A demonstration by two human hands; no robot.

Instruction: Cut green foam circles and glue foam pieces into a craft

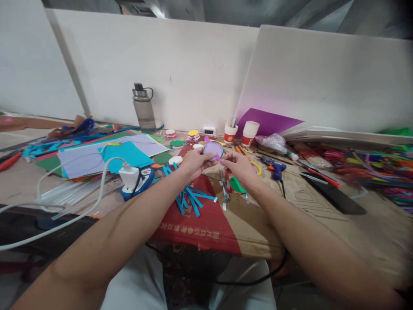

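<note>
My left hand is closed on the edge of a small round disc with a light purple face, holding it above the cardboard. A purple paper strip sticks out at the disc's lower right, and another bit of purple shows at its top. My right hand pinches the end of that lower strip between thumb and fingers. Under the hands lie cut blue paper strips and a green round piece. A white round piece lies just left of my left hand.
Coloured paper sheets and a blue power socket with a white cable are at left. A water bottle stands behind. Paper cups stand near the wall. A glue gun and a black slab lie right.
</note>
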